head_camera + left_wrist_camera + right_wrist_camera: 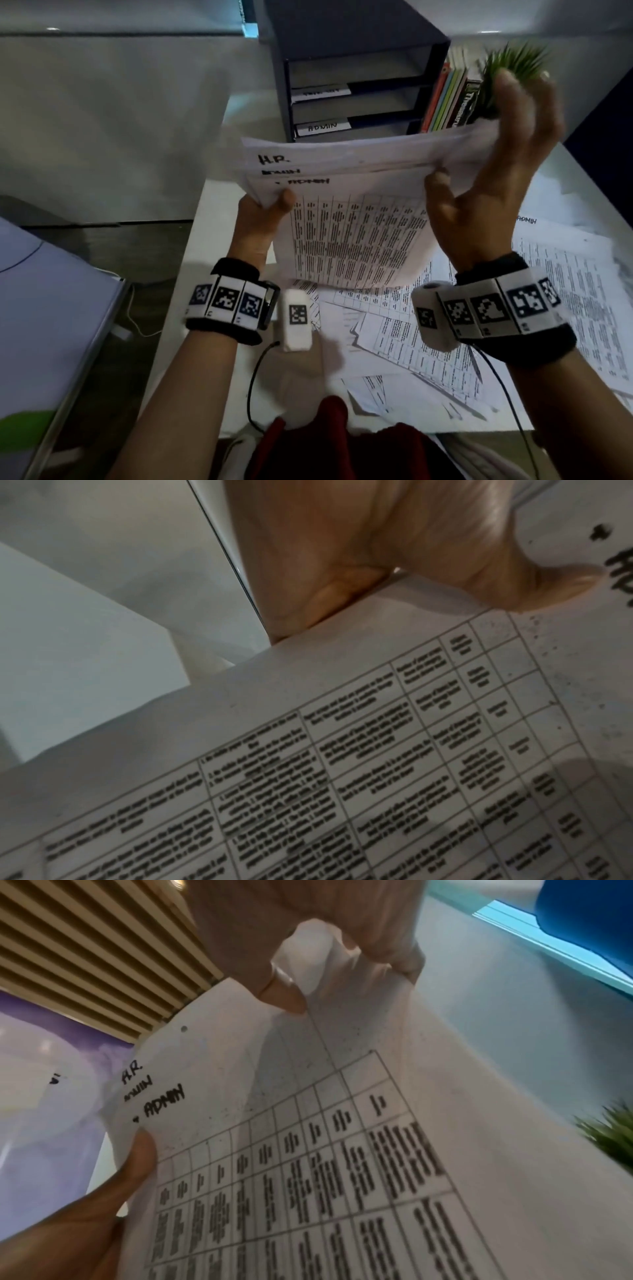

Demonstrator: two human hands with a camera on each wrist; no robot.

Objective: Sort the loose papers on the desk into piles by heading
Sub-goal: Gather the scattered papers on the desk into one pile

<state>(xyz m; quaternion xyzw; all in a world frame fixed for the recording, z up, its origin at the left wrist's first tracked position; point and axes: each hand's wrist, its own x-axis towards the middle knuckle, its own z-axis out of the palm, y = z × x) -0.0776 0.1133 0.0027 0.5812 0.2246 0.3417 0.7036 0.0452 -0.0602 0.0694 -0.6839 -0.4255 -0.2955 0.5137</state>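
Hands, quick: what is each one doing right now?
Left hand: pinches the lower left corner of the fanned sheaf of papers.
Right hand: grips the sheaf's upper right edge, thumb in front, fingers behind.

right hand (493, 178) blurred, printed table text (349, 240) unreadable (headings legible)
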